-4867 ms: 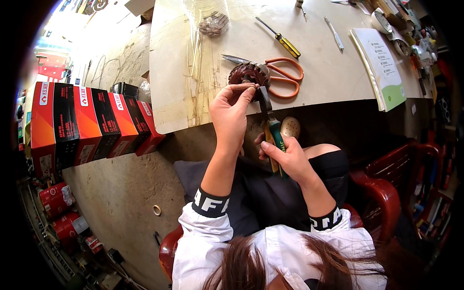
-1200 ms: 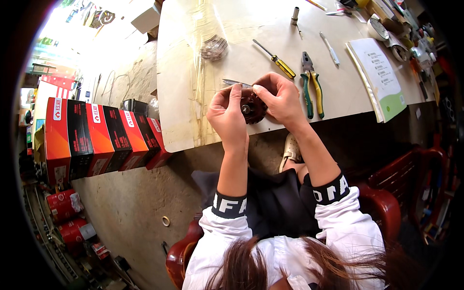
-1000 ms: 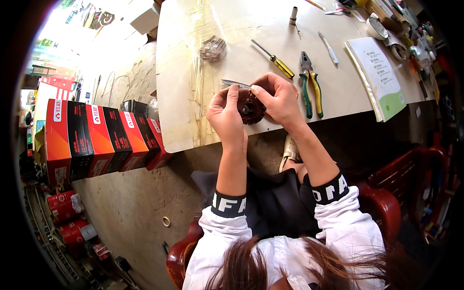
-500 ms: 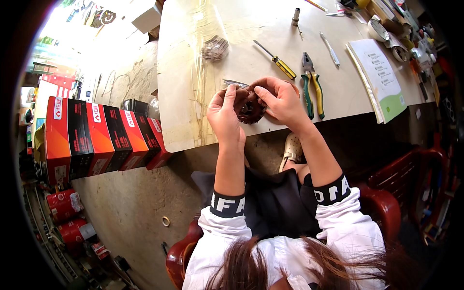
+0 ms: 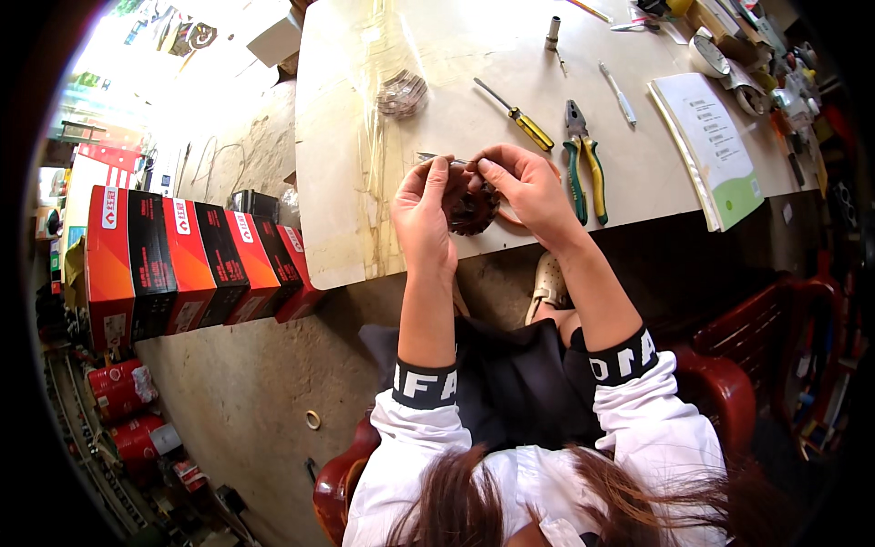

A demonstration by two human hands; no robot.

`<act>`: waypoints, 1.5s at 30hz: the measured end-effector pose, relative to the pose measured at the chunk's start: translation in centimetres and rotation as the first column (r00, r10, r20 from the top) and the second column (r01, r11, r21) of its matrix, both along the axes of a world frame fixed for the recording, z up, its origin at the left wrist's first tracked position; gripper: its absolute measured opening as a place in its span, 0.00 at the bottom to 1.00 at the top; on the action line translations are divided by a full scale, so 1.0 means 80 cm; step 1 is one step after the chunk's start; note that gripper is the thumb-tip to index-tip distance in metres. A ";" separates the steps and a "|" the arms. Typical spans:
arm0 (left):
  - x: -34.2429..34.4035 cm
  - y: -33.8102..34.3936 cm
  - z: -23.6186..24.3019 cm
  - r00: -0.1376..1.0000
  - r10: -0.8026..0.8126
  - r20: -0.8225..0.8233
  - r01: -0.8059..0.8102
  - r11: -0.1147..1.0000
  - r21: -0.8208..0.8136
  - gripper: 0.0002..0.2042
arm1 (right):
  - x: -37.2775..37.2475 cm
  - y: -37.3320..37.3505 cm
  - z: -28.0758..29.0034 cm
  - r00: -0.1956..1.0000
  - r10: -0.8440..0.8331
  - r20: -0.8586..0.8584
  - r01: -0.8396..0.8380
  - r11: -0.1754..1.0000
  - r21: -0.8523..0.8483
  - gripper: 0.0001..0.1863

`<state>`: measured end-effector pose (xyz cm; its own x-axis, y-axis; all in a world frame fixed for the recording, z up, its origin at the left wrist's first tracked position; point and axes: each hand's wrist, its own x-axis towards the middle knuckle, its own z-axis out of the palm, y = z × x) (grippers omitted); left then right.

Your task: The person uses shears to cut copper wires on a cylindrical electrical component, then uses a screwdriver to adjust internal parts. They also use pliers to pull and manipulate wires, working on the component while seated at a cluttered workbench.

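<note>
My left hand (image 5: 422, 205) and my right hand (image 5: 533, 196) meet at the table's front edge, thumbs and fingertips pinched around a small thin piece, too small to make out, at the top of a dark reddish-brown round toothed part (image 5: 469, 211). My fingers cover much of that part. Scissors (image 5: 427, 156) lie behind my hands, mostly hidden, with some orange handle showing. Green-and-yellow pliers (image 5: 597, 182) rest just right of my right hand. A yellow-handled screwdriver (image 5: 529, 128) lies farther back.
The table (image 5: 346, 182) also holds stacked thin pieces (image 5: 401, 94), a metal tube (image 5: 552, 35), a white pen (image 5: 617, 91), a notebook (image 5: 702, 150) and clutter at the right. Red-and-black boxes (image 5: 191, 260) stand at the left; a red chair (image 5: 729, 392) is under me.
Since the oldest frame, the pliers left my right hand for the table, and that hand joined my left at the round part. In the last second both hands shifted only slightly.
</note>
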<state>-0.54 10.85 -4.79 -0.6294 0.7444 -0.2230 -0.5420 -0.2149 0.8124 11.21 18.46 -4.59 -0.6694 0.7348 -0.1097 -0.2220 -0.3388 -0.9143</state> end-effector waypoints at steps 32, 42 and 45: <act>0.009 -0.003 0.006 0.902 -0.102 -0.419 0.042 0.988 -0.149 0.15 | 0.008 0.002 0.006 0.945 -0.275 0.175 0.197 0.910 0.365 0.08; 0.016 -0.010 -0.015 0.234 -0.371 -0.899 -0.173 0.894 -0.414 0.38 | 0.005 0.014 0.004 0.928 -0.367 0.069 0.363 0.929 0.067 0.09; 0.018 -0.014 -0.010 0.175 -0.396 -0.901 -0.157 0.893 -0.422 0.38 | 0.004 0.017 0.004 0.926 -0.377 0.028 0.376 0.926 0.018 0.09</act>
<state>0.86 9.70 -5.58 -0.4440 0.8655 0.2319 0.7282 0.1977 0.6562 11.52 19.82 -4.24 -0.3397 0.9335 -0.1150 -0.3034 -0.2244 -0.9261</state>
